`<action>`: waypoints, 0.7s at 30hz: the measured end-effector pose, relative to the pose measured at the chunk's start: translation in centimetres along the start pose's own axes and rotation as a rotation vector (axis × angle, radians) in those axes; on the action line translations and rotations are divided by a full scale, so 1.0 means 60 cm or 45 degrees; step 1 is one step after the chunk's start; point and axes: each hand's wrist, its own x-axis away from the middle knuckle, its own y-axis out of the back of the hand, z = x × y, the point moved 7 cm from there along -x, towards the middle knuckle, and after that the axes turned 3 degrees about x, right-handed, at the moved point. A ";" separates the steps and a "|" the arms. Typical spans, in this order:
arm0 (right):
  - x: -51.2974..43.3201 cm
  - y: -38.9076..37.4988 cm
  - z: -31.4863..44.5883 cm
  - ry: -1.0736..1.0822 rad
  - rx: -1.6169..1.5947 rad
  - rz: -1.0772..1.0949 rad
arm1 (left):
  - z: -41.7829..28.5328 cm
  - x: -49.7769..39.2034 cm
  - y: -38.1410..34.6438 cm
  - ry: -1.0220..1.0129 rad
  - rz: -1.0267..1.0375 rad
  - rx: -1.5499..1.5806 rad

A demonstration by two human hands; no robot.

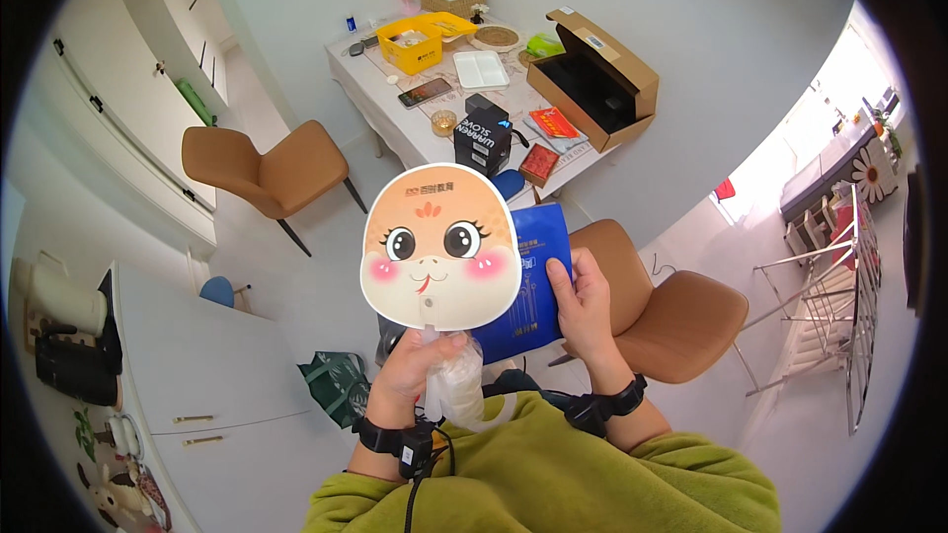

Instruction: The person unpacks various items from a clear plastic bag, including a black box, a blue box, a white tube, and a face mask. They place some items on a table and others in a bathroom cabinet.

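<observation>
My left hand grips the white handle of a cartoon-face hand fan. The fan is held upright, its printed face towards me. Bunched against the same hand is a white plastic bag, with a loop trailing over my lap. My right hand pinches the right edge of a flat blue packet, thumb on the printed front. Part of that packet is hidden behind the fan. Both hands are in front of my body, short of the table.
A cloth-covered table bears a yellow box, an open cardboard box, a phone and a black box. Brown chairs stand at left and right. A green bag lies low left; a metal drying rack stands right.
</observation>
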 end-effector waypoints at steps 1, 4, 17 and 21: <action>0.020 -0.001 -0.002 -0.010 -0.025 -0.029 | 0.006 0.012 -0.004 0.069 0.021 -0.012; 0.071 -0.002 0.003 -0.012 -0.040 -0.059 | 0.012 0.048 -0.014 0.130 -0.043 -0.146; 0.174 0.001 0.092 0.291 0.268 0.257 | 0.012 0.150 -0.096 -0.145 0.192 -0.973; 0.177 0.008 0.119 0.313 0.204 0.289 | 0.020 0.158 -0.112 -0.180 0.135 -0.976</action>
